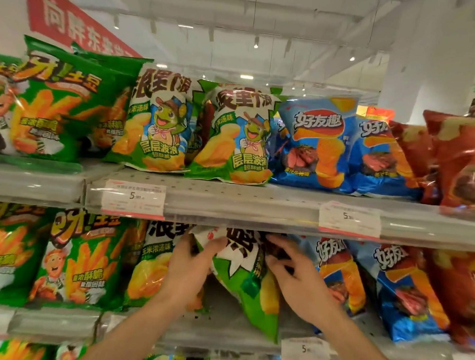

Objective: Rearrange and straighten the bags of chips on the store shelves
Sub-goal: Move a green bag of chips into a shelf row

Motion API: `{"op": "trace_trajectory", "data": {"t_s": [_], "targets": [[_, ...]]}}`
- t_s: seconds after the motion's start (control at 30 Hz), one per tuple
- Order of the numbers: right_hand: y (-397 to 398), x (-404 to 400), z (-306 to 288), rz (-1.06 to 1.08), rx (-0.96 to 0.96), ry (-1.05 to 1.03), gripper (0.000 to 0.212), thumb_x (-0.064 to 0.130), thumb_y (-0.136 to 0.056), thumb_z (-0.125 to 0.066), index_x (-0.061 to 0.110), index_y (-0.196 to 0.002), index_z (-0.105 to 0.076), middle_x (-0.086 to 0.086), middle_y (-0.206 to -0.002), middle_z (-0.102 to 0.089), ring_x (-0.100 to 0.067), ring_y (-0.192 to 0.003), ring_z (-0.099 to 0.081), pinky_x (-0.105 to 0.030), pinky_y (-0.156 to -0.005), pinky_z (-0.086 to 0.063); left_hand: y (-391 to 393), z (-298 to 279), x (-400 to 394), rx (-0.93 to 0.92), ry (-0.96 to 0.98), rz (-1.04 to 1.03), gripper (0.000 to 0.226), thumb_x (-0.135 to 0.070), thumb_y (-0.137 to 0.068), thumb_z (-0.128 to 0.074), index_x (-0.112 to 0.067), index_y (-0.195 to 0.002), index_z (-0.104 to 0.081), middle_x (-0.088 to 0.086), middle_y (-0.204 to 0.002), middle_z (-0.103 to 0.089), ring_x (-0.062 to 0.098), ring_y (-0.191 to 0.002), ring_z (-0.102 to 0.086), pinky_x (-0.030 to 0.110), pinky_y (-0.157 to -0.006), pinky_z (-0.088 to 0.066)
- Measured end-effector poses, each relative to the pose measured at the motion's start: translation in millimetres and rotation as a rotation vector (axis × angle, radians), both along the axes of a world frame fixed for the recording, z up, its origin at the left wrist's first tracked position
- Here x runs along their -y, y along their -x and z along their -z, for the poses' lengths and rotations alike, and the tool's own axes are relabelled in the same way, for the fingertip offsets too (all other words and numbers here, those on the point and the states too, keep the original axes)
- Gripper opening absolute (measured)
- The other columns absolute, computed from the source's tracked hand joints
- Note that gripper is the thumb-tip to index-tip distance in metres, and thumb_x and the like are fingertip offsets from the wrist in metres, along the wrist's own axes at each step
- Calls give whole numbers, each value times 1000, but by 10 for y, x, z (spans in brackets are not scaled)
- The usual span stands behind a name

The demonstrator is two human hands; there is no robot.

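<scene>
A store aisle with a white ceiling and a red banner (74, 20) hanging at the upper left stood behind grey metal shelves (243, 202) packed with snack bags. On the middle shelf (222, 336), a green and white bag of chips (242, 279) sat tilted, its top leaning left under the edge of the shelf above and its bottom corner reaching down to the right over the shelf's front lip. The left hand (190, 262) gripped the bag's upper left corner, fingers curled round the crumpled top. The right hand (294, 273) pressed on the bag's right side, fingers spread and bent against it; whether it truly pinched the bag could not be told.

Just left of the held bag stood another green chip bag (149, 268) of the same kind, upright. Further left were green bags of potato sticks (78, 259). To the right of the hands stood blue bags (406, 293), then red bags (467, 296) at the far right.

On the upper shelf, two green bags with a cartoon turtle (233, 135) stood side by side, touching, with blue bags (318, 142) to their right and green potato stick bags (47, 103) to their left. White price tags (133, 199) were clipped along the shelf rails.
</scene>
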State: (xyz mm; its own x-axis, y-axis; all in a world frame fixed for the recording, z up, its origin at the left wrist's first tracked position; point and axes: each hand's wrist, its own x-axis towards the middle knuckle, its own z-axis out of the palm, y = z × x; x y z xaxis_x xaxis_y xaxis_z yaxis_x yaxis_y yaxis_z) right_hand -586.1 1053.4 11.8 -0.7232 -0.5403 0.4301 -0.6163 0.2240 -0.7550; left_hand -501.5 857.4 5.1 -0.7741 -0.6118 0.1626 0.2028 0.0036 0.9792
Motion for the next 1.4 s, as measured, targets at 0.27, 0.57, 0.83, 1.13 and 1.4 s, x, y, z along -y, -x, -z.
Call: {"op": "trace_trajectory", "data": {"t_s": [0.27, 0.57, 0.83, 1.13, 1.4], "targets": [[156, 218, -24, -70, 155, -103, 68, 84, -75, -46, 54, -135, -40, 36, -131, -48, 15, -120, -42, -12, -103, -30, -86, -34, 226, -89, -101, 106, 48, -38, -88, -71, -37, -132, -51, -3, -115, -75, 21, -105, -71, 44, -91, -55], [-19, 318, 97, 107, 177, 154, 32, 54, -89, -60, 41, -117, -56, 20, -113, -68, -1, -110, -61, -18, -93, -47, -28, 93, 77, 9, 234, 150, 98, -56, -65, -86, -49, -138, -20, -38, -108, -49, -33, -83, -51, -1, -63, -44], [-78, 196, 86, 214, 120, 211, 47, 57, -85, -62, 38, -128, -51, 20, -113, -66, 4, -104, -61, -14, -83, -46, 96, 91, 160, -15, 225, 231, 72, -38, -81, -81, -46, -139, -38, -11, -124, -65, -5, -97, -68, 26, -86, -59], [-159, 444, 221, 585, -223, 26, 65, 53, -95, -52, 17, -144, -29, -12, -140, -45, -34, -126, -47, -50, -98, -46, -248, 273, 622, -54, 1142, -321, 45, -23, -92, -65, -20, -136, -56, 7, -129, -57, 24, -117, -54, 36, -94, -47], [-318, 691, 424, 481, -682, -406, 75, 74, -93, -29, 31, -154, -25, -10, -163, -15, -31, -152, -6, -60, -119, -13, -221, 476, 713, 280, 1263, -351, 61, -59, -98, -23, -37, -153, -35, 12, -164, -19, 37, -150, -20, 62, -114, -29]]}}
